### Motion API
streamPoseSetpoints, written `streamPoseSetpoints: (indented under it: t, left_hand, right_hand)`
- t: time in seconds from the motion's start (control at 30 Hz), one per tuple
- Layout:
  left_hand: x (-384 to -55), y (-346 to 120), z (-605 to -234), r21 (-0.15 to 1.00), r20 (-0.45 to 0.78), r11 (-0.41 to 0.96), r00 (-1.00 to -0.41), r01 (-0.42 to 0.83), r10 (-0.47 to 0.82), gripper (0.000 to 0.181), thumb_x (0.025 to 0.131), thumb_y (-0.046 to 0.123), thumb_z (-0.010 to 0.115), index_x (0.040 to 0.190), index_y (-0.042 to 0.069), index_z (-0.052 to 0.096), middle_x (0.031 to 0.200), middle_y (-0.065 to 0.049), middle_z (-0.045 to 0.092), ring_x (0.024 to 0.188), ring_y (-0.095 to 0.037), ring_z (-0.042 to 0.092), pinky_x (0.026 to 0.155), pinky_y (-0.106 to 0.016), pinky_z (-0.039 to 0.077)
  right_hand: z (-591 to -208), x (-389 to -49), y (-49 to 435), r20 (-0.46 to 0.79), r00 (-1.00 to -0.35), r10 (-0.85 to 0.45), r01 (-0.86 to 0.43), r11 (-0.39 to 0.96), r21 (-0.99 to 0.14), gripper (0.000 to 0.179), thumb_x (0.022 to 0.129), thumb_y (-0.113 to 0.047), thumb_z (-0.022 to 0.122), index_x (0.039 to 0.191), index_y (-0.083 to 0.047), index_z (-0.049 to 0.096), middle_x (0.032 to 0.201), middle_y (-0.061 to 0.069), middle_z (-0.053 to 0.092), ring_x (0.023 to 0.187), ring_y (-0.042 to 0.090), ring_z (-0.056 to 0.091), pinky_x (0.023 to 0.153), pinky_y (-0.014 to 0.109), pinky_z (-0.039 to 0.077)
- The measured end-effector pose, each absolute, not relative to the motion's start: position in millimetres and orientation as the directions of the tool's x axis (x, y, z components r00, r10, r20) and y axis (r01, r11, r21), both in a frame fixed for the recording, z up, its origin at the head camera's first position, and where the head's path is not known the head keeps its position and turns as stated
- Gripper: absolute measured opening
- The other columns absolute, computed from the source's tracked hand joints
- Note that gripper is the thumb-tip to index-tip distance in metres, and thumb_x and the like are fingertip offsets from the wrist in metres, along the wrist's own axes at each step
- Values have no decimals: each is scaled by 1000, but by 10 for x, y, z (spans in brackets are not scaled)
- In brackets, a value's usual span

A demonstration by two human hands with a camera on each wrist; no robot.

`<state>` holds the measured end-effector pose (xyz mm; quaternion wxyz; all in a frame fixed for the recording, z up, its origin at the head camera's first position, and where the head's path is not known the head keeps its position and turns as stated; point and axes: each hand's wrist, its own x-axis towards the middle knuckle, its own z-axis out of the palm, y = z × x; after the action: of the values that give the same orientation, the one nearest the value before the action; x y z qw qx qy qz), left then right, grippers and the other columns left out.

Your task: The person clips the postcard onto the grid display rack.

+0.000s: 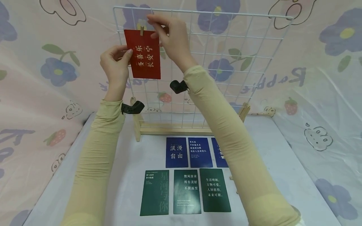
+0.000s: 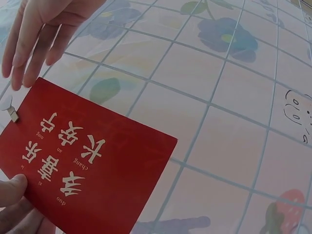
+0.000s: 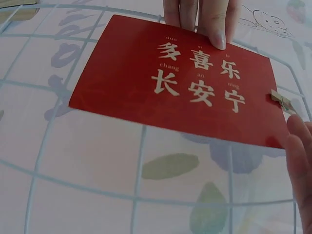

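The upright red rectangular card (image 1: 143,56) is pinched by the left hand (image 1: 117,63) — small wooden clip (image 1: 142,30) left of the loose right hand (image 1: 173,35).

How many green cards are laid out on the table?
3, in the head view's lower row: left card, middle card, right card. The right sleeve might hide more.

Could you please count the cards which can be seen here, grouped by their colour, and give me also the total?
Red card: 1
Blue cards: 3 (one partly hidden by the right sleeve)
Green cards: 3
Total visible: 7
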<state>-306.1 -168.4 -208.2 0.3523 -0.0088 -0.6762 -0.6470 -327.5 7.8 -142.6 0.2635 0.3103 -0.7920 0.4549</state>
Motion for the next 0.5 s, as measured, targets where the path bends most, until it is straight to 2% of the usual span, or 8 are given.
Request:
streamPoseSetpoints:
  t: [0.13,0.33,0.5]
  left_hand:
    - [-3069,-1695,-2087,866,493,164,-753,472,-435,19,83,10,75,101,5,74,96,-7,71,85,-14,67,75,-21,55]
    - [-3072,-1718,-2083,851,523,213,-741,480,-422,19,84,10,74,102,5,74,97,-7,71,83,-13,66,73,-19,55]
    - [-3051,-1737,-2113,848,529,226,-738,479,-419,17,85,8,72,102,5,74,97,-8,71,81,-13,66,71,-19,54]
  right_hand:
    - [-1443,-3257,146,704,-670,-236,-736,335,-588,29,96,-14,56,123,-10,65,109,-1,69,82,8,64,65,23,54]
    - [-1472,-3253,251,687,-693,-220,-721,240,-651,29,95,-12,59,123,-8,64,109,1,69,82,13,66,64,23,54]
    - [-1536,-3191,366,667,-716,-207,-698,216,-682,29,95,-11,59,123,-4,63,109,3,68,84,15,66,65,25,55]
